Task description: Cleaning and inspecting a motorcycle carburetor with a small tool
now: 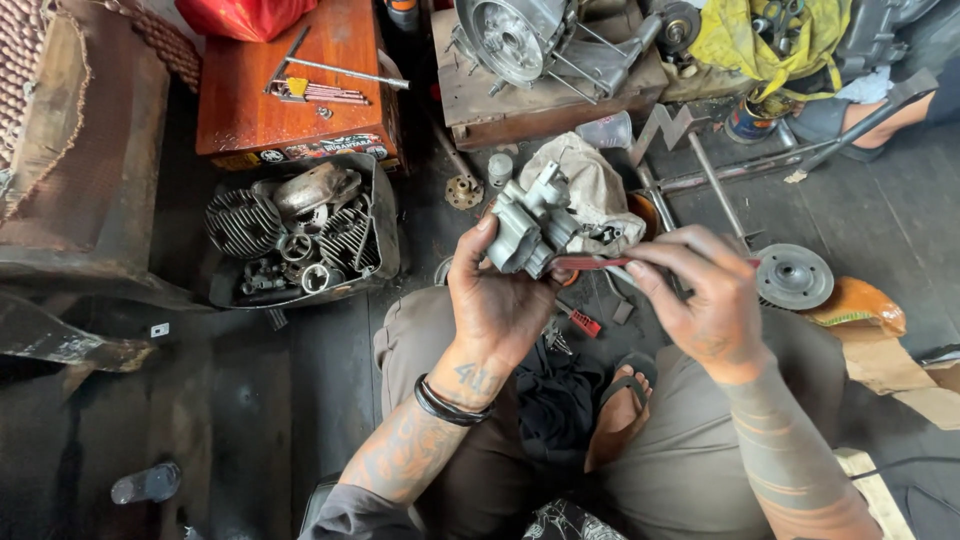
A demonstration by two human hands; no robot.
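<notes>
Holding a small grey metal carburettor (527,228) up in front of the chest, the left hand (497,300) has its grip clamped on the part's lower body, thumb on the near left side and fingers wrapped behind. The right hand (706,300) comes in from the right with its grip pinched together on a red-handled tool (600,263), probably a screwdriver, though the fingers hide most of the handle and the tip is lost against the metal. That tool's long axis lies nearly level, running left to right, with its working end meeting the carburettor's lower right side; so the part sits directly left of the right hand's grip and just above the left palm, and the left hand is the nearer one, being in full contact with it. Behind the carburettor a dirty cloth (590,185) lies bunched on the floor (250,400). Further left a dark tray (385,235) holds finned cylinder parts and loose rings, and beyond it a red-brown box (250,100) carries a set of hex keys (310,88). At the top a low wooden worktop (480,115) bears an engine casing (520,40). To the right a round metal disc (793,276) rests on the floor beside thin steel rods. Between the person's knees lie a dark rag (555,395) and a sandalled foot (622,405).
</notes>
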